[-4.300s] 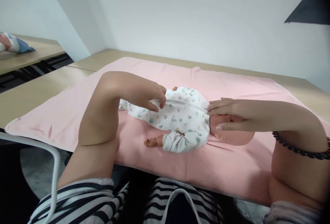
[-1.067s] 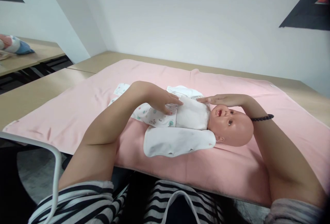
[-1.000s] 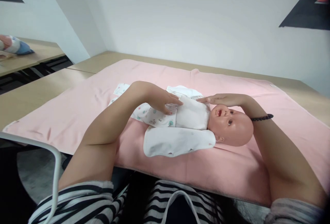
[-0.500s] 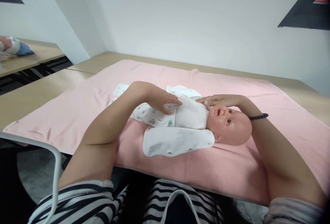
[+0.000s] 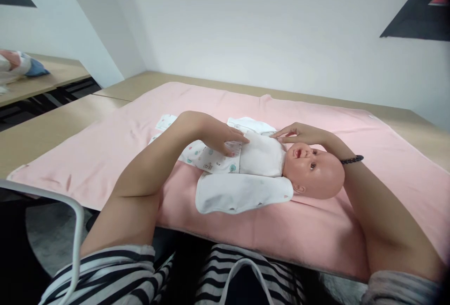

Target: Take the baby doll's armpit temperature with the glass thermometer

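Note:
A bald baby doll [image 5: 321, 174] lies on its back on a pink blanket [image 5: 281, 234], its head to the right. White cloth covers its torso [image 5: 262, 155], and a printed white baby garment [image 5: 218, 159] lies over its lower body, with one flap [image 5: 242, 192] spread out on the near side. My left hand [image 5: 223, 137] rests on the garment at the doll's belly, fingers stretched and loosely apart. Beyond the doll's chin, my right hand [image 5: 297, 132] touches the far shoulder edge of the cloth with its fingertips; thumb and fingers are apart. The right fingertips are partly hidden.
The blanket covers a wooden table [image 5: 105, 103] set against a white wall [image 5: 263, 33]. Another table [image 5: 66, 70] at the far left bears a second doll with blue cloth [image 5: 37, 67]. A white curved bar [image 5: 78, 230] stands at the lower left.
My right hand has lifted its knuckles slightly, and its thumb and fingers are more bent. The left hand and the doll stay in place; the view has shifted a little.

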`<state>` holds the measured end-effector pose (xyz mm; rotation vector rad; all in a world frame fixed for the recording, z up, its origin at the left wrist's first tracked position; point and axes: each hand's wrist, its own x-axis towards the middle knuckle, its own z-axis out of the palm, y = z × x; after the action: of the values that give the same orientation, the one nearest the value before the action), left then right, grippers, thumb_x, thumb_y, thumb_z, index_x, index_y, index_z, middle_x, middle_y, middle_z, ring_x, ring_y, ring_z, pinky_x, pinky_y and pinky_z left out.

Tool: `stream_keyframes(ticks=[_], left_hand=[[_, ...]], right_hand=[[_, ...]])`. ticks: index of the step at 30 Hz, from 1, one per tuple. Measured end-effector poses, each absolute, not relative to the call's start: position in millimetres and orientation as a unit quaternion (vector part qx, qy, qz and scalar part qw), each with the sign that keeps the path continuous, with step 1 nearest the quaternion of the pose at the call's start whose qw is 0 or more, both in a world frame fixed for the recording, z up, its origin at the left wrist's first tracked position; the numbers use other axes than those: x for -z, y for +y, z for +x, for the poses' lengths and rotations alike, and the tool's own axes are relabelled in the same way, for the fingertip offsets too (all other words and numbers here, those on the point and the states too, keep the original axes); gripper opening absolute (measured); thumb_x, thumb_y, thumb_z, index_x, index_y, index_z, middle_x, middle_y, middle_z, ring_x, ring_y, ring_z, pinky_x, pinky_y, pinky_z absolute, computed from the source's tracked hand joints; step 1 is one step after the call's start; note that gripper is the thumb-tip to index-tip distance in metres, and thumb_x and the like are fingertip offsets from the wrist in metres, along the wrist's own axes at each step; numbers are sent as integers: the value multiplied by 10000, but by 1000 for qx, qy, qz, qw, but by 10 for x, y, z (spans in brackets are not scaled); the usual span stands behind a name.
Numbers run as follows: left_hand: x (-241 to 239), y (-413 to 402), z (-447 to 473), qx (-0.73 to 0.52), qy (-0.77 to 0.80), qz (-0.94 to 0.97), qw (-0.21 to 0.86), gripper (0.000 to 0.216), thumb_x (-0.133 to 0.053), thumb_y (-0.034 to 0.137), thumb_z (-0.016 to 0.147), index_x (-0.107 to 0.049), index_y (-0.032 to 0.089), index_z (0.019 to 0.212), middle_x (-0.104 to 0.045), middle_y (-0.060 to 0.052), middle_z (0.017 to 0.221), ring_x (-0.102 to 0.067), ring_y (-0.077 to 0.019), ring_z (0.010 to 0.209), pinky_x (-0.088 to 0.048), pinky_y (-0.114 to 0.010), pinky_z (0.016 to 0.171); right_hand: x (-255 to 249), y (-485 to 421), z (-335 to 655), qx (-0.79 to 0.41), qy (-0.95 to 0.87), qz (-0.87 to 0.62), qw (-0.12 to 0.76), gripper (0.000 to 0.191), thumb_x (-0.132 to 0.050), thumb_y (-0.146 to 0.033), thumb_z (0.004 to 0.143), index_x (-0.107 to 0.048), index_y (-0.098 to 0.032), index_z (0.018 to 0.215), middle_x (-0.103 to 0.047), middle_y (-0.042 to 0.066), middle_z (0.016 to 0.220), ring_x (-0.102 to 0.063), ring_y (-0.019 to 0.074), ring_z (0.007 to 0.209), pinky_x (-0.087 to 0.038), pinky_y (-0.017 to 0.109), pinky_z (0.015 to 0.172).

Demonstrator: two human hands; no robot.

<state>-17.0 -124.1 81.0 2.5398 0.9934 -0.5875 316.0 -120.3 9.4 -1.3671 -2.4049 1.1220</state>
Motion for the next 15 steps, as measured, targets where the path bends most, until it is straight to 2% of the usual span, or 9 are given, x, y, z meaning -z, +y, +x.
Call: stream_keyframes(ticks=[5, 7, 11, 15], left_hand=[[-805, -1252, -164, 220, 332, 906, 147, 685, -571, 516, 900, -306, 500, 1531, -258, 118, 1652, -396, -342, 1444, -316, -567, 1181], [-799, -1253, -165, 210, 331, 908, 150, 688, -602, 507, 883, -334, 512, 1516, -283, 123, 1640, -417, -356, 1434, -335, -574, 1172], [-784, -1260, -171, 169, 341, 909, 169, 673, -692, 448, 823, -458, 522, 1450, -389, 109, 1593, -482, -368, 1386, -369, -571, 1152], [-789, -1279, -173, 164, 347, 908, 169, 670, -710, 421, 807, -486, 524, 1431, -400, 111, 1586, -488, -366, 1379, -393, -560, 1136]], right_hand=[[30, -1129, 3150, -379, -821, -414, 107, 478, -588, -539, 933, -637, -321, 1357, -548, 48, 1466, -530, 291, 1306, -447, 432, 1081], [75, -1092, 3149, -382, -828, -397, 107, 481, -562, -556, 943, -633, -327, 1361, -524, 59, 1470, -501, 285, 1331, -425, 433, 1103], [161, -1016, 3165, -373, -833, -399, 86, 456, -597, -578, 916, -663, -366, 1314, -548, 65, 1382, -542, 278, 1247, -453, 445, 1049], [263, -966, 3171, -361, -825, -415, 126, 380, -631, -559, 906, -721, -349, 1210, -593, 69, 1297, -585, 269, 1137, -468, 442, 983]])
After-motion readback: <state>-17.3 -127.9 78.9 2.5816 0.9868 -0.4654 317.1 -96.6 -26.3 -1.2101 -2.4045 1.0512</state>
